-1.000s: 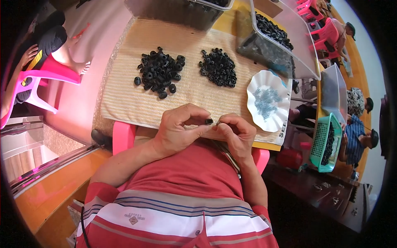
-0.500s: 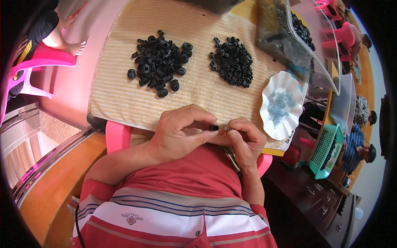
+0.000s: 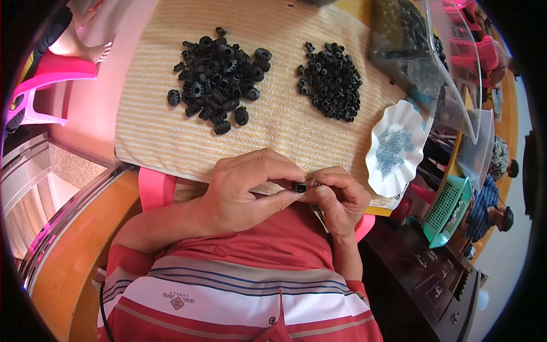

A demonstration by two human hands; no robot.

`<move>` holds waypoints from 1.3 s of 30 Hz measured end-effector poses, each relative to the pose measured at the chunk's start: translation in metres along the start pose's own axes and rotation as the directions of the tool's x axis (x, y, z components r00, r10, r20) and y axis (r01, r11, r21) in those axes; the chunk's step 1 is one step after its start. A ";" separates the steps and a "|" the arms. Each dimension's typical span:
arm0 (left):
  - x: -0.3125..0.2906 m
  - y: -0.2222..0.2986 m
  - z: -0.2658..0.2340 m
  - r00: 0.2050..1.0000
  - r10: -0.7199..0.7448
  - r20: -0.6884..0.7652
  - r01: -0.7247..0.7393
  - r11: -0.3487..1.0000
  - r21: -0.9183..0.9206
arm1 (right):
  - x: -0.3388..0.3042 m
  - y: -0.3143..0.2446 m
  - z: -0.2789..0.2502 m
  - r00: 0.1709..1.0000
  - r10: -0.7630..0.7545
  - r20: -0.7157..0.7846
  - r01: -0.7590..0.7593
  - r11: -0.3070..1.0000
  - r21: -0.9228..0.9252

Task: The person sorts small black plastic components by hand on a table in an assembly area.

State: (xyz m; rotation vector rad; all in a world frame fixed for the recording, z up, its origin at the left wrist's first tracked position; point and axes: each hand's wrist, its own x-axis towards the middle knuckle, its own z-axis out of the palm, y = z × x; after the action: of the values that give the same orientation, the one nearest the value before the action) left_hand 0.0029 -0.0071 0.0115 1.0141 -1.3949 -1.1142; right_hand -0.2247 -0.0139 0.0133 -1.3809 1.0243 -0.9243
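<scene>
Close in front of my body, my left hand (image 3: 245, 191) pinches a small black plastic cord-lock piece (image 3: 298, 187) between thumb and forefinger, its hollow opening showing. Right beside it, the thumb and forefinger of my right hand (image 3: 339, 199) are closed on a tiny metal spring (image 3: 315, 184). The spring points toward the black piece; whether the two touch I cannot tell. Beyond my hands, larger rounded black pieces (image 3: 219, 80) lie heaped on a striped towel (image 3: 154, 122), with a pile of smaller black pieces (image 3: 330, 82) to their right.
A white wavy-edged dish (image 3: 376, 171) with many small springs stands at the towel's right edge. Behind it is a clear plastic bin (image 3: 450, 85) holding black pieces. A green basket (image 3: 447, 211) sits farther right, near other people. Pink stools flank the table.
The view has shifted a little, so the piles and dish appear slightly displaced. My hands keep their pinches, and the black piece is tilted a bit differently, with the spring close beside it.
</scene>
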 end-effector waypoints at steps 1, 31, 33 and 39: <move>0.000 0.002 0.000 1.000 0.016 -0.008 -0.016 1.000 0.002 | 0.000 0.000 0.000 1.000 0.002 0.000 -0.002 1.000 -0.001; -0.005 0.021 0.006 0.987 0.158 0.033 -0.161 0.981 0.104 | -0.001 -0.027 0.009 0.983 -0.184 0.004 0.184 0.980 -0.080; -0.005 0.022 0.007 0.987 0.156 0.049 -0.161 0.980 0.116 | -0.003 -0.028 0.008 0.980 -0.197 0.007 0.196 0.976 -0.095; -0.008 0.022 0.007 0.980 0.189 0.063 -0.196 0.971 0.141 | 0.000 -0.040 0.013 0.946 -0.310 0.093 0.324 0.906 -0.271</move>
State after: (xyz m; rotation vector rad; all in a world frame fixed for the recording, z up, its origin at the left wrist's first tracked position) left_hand -0.0034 0.0064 0.0307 0.9366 -1.5971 -0.9096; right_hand -0.2101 -0.0098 0.0529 -1.8433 0.9362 -1.0015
